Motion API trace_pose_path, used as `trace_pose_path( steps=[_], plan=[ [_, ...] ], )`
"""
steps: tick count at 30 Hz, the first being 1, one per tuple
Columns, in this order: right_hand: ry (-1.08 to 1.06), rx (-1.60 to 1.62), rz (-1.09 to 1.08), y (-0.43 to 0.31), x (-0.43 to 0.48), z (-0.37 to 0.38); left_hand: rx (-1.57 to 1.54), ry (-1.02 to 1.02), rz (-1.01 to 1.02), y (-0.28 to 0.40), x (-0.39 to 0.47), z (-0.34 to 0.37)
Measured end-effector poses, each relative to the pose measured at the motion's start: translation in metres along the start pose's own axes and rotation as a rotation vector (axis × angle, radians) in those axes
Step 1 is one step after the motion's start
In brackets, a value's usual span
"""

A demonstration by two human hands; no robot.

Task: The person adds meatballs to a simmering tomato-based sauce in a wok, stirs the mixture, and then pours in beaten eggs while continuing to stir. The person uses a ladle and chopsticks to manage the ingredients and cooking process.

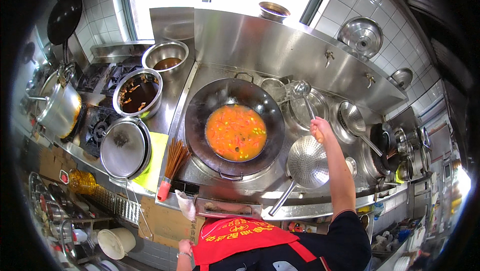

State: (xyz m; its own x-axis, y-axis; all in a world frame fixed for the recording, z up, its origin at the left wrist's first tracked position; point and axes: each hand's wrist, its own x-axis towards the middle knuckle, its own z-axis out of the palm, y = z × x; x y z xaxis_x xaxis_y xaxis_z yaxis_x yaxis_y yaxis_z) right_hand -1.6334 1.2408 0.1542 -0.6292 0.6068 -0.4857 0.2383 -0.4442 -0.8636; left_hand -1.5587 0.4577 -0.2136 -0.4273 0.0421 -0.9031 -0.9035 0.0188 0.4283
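Note:
My right hand (321, 128) grips the wooden-ended handle of a metal ladle (302, 89), raised behind a large perforated strainer. Clear water seems to spill left from the ladle's bowl, beside the far right rim of a black iron wok (198, 121). Orange-red soup (236, 132) with reddish pieces and yellow-green bits fills the middle of the wok. A metal basin (318, 102) lies under the ladle. Low beside the red apron (243, 237), my left hand (185, 246) hangs; its fingers are partly hidden, and nothing shows in it.
The perforated strainer (308, 162) rests right of the wok, its handle over the front edge. A bamboo brush (176, 158) and white cloth (185, 204) lie front left. Bowls of dark liquid (137, 91) and a lidded pot (123, 147) stand left. Another strainer (352, 117) sits right.

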Motion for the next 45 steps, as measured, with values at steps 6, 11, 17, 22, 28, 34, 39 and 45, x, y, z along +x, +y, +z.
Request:
trace_pose_path(
  steps=[6,11,17,22,28,34,39,45],
  plan=[
    [0.155,-1.058,-0.308,-0.016,-0.004,0.011,0.959,0.039,0.913,-0.001,-0.009,0.025],
    [0.075,-1.303,-0.411,-0.024,0.015,0.020,1.566,0.049,0.698,0.003,0.024,0.041],
    [0.153,-1.483,-0.448,-0.003,0.050,0.033,1.607,-0.068,0.757,-0.011,0.030,0.028],
    [0.204,-1.520,-0.402,0.001,0.072,0.025,1.561,-0.087,0.662,-0.014,0.020,0.027],
    [0.287,-1.425,-0.394,0.004,0.041,-0.003,1.532,-0.076,0.617,-0.001,0.015,0.034],
    [0.426,-1.413,-0.306,0.025,-0.021,-0.078,1.527,-0.096,0.639,0.007,0.022,0.033],
    [0.276,-1.135,-0.149,0.043,-0.034,-0.118,1.522,-0.112,0.689,0.010,0.034,0.032],
    [-0.131,0.642,0.294,0.013,-0.025,-0.099,1.502,-0.122,0.752,0.005,0.039,0.028]
  ],
)
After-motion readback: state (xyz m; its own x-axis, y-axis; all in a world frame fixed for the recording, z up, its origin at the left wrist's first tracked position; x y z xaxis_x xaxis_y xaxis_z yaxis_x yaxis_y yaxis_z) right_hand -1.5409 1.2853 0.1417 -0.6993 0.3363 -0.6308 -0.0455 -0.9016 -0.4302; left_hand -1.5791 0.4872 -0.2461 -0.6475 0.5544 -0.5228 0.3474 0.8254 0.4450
